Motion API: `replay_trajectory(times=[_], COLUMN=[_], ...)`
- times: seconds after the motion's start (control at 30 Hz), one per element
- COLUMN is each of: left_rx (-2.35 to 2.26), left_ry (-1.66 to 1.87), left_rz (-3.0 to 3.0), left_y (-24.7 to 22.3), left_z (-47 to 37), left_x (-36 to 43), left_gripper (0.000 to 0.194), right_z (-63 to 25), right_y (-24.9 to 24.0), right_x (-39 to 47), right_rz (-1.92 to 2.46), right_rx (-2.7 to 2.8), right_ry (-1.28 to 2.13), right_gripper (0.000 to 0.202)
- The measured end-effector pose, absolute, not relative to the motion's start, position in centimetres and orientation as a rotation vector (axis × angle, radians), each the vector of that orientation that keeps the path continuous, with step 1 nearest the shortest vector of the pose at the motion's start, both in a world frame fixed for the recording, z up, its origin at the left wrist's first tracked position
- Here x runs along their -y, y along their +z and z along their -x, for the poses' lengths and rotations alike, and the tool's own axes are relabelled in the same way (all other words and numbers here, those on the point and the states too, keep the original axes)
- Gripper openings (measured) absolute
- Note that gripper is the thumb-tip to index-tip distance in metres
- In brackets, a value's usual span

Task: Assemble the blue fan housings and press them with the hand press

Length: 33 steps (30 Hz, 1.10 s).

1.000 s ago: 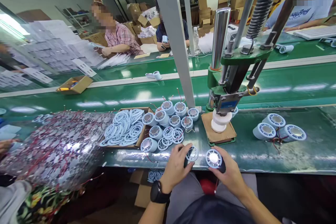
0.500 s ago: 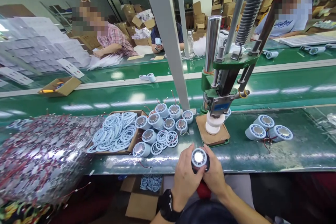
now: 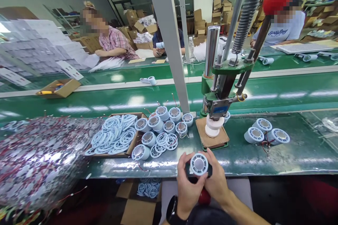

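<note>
A light-blue round part (image 3: 199,164) with a silver disc in its slotted face is held up between both hands, at the table's front edge. My left hand (image 3: 188,179) curls round its left side, a dark watch on the wrist. On the right side, my right hand (image 3: 217,179) has its fingers round the same part. Something dark shows behind the part, too hidden to make out. Just beyond the hands stands a hand press (image 3: 223,107), its white round head (image 3: 214,126) over a brown pad (image 3: 220,140).
Light-blue rings (image 3: 113,133) fill a box left of several similar round parts (image 3: 155,122). Three more (image 3: 264,125) stand right of the press. A heap of wired metal pieces (image 3: 44,158) covers the far left. A green conveyor (image 3: 132,102) runs behind; people sit beyond it.
The view has shifted slightly. Both hands still hold the round part, which now sits a little lower, and its silver disc no longer glares. The fingers have spread somewhat around it.
</note>
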<state>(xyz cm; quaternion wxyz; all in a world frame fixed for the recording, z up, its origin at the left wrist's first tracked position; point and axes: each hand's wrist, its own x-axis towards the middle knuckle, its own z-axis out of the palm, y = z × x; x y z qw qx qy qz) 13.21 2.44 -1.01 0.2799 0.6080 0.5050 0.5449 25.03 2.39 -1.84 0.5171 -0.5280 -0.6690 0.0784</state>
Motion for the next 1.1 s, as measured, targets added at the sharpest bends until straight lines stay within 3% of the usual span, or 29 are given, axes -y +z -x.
replay_trajectory(times=[0.13,0.3,0.47,0.67,0.97,1.1], left_rx=[-1.168,-1.201,-1.208,-0.893,-0.833,-0.903], left_ry=[1.668,1.602,1.539,1.751,1.878,1.844], left_rz=[-1.67,-1.686,-1.672,-1.806,-1.902,-1.932], left_y=[3.4,6.3,6.1,4.9,4.4,4.6], left_z=[-12.7,-12.5,-12.2,-12.2,-12.4,-12.3], left_x=[-1.5,-1.2,-1.1,-2.0,-2.1,-1.8], left_gripper=[0.079,0.081,0.079,0.062,0.073,0.079], right_z=[-24.9,-25.0,-25.1,-25.4,-25.2,-25.0], right_y=[2.1,5.1,5.4,3.8,2.4,2.2], right_x=[-0.8,0.0,-0.1,-0.1,-0.7,-0.7], right_rz=[1.147,1.177,1.201,1.103,0.908,0.974], right_rx=[1.607,1.595,1.592,1.61,1.579,1.581], right_ry=[0.181,0.133,0.136,0.021,-0.165,-0.078], right_gripper=[0.085,0.093,0.092,0.069,0.085,0.06])
